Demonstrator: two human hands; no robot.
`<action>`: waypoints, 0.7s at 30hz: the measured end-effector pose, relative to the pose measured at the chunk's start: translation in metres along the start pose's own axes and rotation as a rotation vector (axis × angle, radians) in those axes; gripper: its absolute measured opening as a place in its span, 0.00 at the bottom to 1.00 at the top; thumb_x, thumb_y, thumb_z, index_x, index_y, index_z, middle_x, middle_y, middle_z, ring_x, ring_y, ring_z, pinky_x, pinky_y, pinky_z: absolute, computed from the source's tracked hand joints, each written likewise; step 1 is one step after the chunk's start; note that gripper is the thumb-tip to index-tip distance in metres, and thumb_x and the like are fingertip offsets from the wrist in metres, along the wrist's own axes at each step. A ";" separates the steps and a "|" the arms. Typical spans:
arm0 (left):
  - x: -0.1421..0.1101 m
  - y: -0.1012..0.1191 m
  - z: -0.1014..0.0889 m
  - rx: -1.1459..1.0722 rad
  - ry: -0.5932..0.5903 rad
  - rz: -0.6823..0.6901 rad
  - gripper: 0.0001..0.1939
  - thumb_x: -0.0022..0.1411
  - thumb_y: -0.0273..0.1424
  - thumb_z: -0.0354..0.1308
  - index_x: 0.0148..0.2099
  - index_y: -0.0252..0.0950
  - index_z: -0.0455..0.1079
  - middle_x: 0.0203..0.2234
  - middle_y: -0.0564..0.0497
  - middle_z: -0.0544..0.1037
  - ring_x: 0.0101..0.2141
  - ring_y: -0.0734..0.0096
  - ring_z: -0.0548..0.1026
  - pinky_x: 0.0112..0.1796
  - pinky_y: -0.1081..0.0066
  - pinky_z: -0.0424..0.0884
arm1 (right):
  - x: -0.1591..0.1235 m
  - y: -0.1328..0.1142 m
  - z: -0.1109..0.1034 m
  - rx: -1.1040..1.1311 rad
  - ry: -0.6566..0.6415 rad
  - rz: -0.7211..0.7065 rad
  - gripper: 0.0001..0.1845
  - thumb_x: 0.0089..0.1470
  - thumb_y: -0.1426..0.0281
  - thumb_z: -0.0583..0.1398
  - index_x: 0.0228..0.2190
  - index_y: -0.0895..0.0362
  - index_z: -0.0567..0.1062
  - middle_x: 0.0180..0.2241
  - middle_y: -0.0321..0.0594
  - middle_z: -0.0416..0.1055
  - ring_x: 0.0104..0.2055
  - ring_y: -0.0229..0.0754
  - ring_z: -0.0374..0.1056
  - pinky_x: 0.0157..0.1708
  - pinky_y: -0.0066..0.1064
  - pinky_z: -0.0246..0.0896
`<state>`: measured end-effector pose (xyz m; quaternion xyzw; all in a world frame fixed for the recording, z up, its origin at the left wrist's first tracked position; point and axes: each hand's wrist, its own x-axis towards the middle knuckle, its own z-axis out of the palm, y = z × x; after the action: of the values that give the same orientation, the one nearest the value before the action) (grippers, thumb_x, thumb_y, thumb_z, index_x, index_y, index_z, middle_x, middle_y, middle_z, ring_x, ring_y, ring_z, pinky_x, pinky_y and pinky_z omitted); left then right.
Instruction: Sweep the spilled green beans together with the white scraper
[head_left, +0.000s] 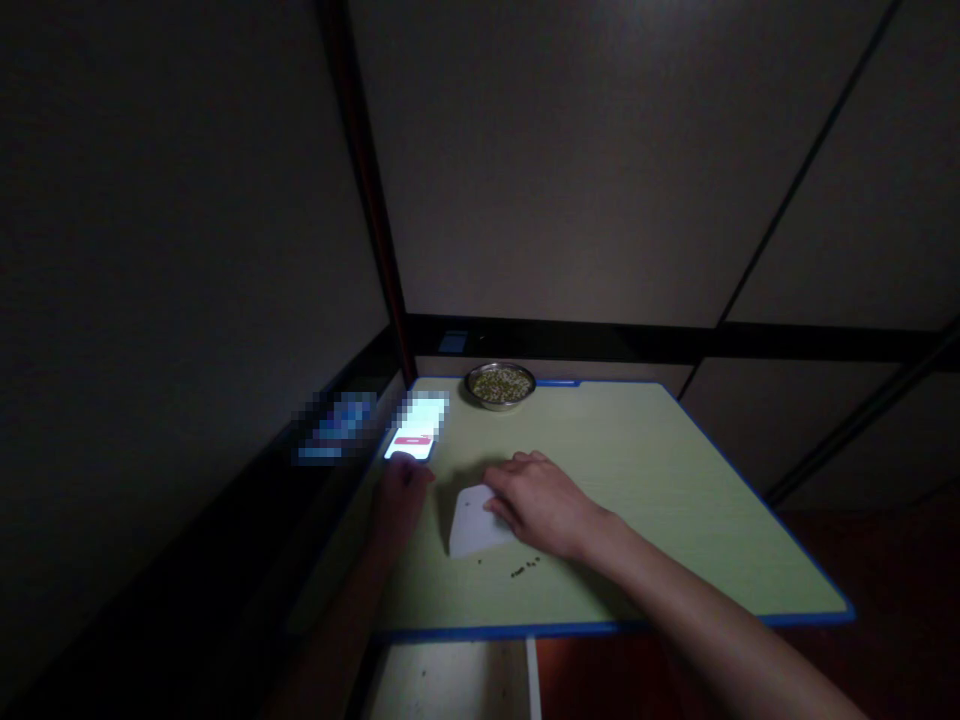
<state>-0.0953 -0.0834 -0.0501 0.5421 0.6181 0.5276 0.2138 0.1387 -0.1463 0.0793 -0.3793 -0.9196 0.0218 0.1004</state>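
My right hand (541,503) rests palm-down on the green table (675,500), its curled fingers lying over the right edge of a white sheet of paper (471,522). My left hand (403,492) is in shadow at the table's left side, a fingertip touching the lower edge of a lit phone (416,428) that lies flat there. A few small dark grains (525,568) lie scattered just in front of the paper.
A metal bowl (500,385) filled with greenish grains stands at the table's far edge. The table has a blue rim and sits in a dim corner between two walls. A pixelated bright patch (335,427) shows left of the phone.
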 end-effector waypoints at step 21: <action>0.002 0.001 -0.001 0.044 -0.036 -0.021 0.06 0.51 0.34 0.53 0.28 0.39 0.59 0.20 0.57 0.69 0.23 0.72 0.65 0.24 0.73 0.59 | -0.021 0.013 0.001 0.042 -0.140 -0.105 0.09 0.60 0.65 0.53 0.37 0.56 0.71 0.35 0.42 0.73 0.42 0.44 0.66 0.46 0.36 0.53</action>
<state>-0.0967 -0.0821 -0.0479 0.5495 0.6313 0.5017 0.2187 0.1620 -0.1524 0.0733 -0.3257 -0.9424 0.0623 0.0449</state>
